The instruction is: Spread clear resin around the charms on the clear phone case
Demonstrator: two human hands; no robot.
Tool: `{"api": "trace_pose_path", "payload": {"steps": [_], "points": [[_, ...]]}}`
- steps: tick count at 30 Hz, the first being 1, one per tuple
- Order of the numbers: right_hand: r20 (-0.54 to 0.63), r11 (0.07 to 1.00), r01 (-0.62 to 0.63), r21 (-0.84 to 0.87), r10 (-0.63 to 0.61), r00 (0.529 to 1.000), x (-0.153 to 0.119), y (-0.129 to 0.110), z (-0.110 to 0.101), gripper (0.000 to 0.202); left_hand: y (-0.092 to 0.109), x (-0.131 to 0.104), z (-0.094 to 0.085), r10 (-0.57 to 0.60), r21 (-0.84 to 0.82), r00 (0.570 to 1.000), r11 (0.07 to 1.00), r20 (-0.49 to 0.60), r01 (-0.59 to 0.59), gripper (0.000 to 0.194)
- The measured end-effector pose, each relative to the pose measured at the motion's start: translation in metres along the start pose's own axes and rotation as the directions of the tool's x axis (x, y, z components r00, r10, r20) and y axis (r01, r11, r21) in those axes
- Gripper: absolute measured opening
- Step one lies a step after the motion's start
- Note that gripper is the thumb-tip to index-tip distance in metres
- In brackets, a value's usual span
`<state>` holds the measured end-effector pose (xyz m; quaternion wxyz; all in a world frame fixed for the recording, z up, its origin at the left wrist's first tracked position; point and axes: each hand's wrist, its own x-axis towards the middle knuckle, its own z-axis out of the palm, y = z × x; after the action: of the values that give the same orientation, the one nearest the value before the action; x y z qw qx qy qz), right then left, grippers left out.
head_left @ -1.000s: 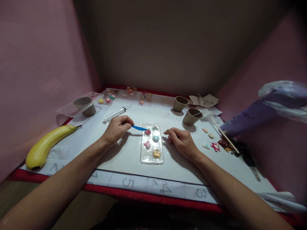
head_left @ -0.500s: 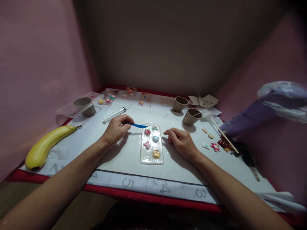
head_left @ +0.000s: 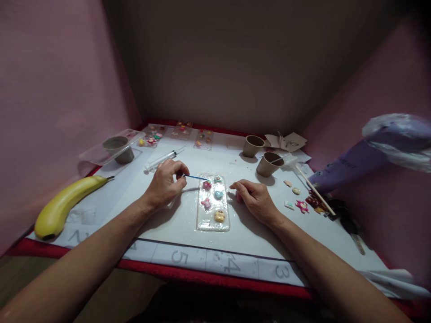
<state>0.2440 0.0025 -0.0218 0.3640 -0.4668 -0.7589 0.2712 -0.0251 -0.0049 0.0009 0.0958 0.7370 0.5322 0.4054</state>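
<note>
A clear, glossy rectangular phone-case-like panel (head_left: 213, 222) lies on the white board, with several small charms on it. Among them are a pink bunny (head_left: 206, 203), a blue charm (head_left: 218, 194) and a yellow toast-like charm (head_left: 220, 216). From its left side my left hand (head_left: 167, 183) pinches a thin blue plastic knife (head_left: 197, 177). The blade appears edge-on, its tip over the red-pink charm (head_left: 206, 184) at the upper left; contact cannot be made out. My right hand (head_left: 253, 196) rests just right of the panel, fingers curled, with nothing visible in them.
A syringe (head_left: 160, 160), a banana (head_left: 69, 206) and a cup (head_left: 123, 154) by a clear lid are at left. Decorated panels (head_left: 203, 139) lie behind. Two brown cups (head_left: 268, 167), loose charms (head_left: 302, 206), a wooden stick (head_left: 316, 190) and a purple piping bag (head_left: 350, 163) occupy the right.
My left hand has rolled the blue knife from showing its flat side to its edge, and the tip has shifted slightly right and nearer. My right hand has stayed still.
</note>
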Motion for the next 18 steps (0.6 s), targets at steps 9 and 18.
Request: {"api": "trace_pose_path", "payload": {"steps": [9, 18], "points": [[0.004, 1.0, -0.003, 0.003, 0.003, 1.0, -0.002, 0.0, 0.0, 0.035, -0.001, 0.001, -0.002, -0.049, -0.057, 0.993, 0.997, -0.105, 0.043, 0.009], [0.003, 0.995, -0.052, 0.085, 0.052, 0.999, 0.0, -0.001, 0.0, 0.036, -0.01, 0.005, -0.003, -0.11, -0.074, 0.982, 0.992, -0.153, 0.1, 0.006]]}}
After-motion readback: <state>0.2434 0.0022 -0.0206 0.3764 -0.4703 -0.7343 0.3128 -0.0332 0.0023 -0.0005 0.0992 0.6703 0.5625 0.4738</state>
